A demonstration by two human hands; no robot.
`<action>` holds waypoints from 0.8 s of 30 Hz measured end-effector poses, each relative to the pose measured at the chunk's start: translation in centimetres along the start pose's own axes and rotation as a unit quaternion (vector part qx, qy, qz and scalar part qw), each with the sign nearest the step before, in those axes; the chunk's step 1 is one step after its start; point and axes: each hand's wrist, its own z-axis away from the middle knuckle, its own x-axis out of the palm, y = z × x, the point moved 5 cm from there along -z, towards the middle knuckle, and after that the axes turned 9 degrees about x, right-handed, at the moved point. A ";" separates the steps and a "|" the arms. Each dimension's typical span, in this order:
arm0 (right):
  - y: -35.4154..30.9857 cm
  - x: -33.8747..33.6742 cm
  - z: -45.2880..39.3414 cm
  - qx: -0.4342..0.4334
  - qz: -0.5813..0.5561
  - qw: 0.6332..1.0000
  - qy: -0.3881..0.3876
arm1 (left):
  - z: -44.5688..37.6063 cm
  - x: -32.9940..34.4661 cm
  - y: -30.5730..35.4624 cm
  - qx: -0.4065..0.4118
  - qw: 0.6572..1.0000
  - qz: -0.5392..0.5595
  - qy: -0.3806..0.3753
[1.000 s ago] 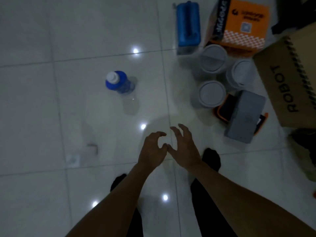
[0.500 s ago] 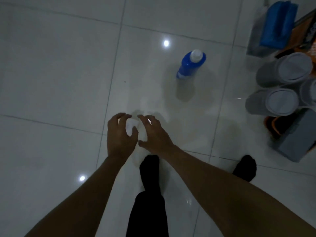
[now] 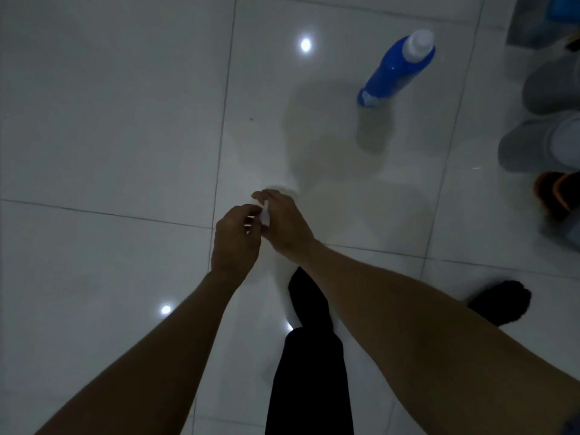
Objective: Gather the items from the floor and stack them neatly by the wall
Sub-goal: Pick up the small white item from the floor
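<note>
A small white item point(image 3: 264, 214) is held low over the pale tiled floor. My left hand point(image 3: 236, 243) and my right hand point(image 3: 284, 224) are both curled round it, and most of it is hidden between the fingers. Its exact shape cannot be told. A blue bottle point(image 3: 394, 70) with a white cap stands upright on the floor, far ahead and to the right of my hands.
Grey cylindrical containers point(image 3: 539, 142) stand at the right edge, with an orange and black item point(image 3: 552, 193) below them and a blue thing point(image 3: 561, 7) at the top right corner. My feet in black socks point(image 3: 499, 304) are just behind my hands.
Both hands dropped onto the small white item and closed on it. The view swung left and came lower, so the bottle and containers slid towards the right edge.
</note>
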 end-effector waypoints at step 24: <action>23.8 -26.9 24.1 0.183 -0.264 0.904 0.282 | 6.0 27.2 28.5 0.097 0.948 0.065 -0.296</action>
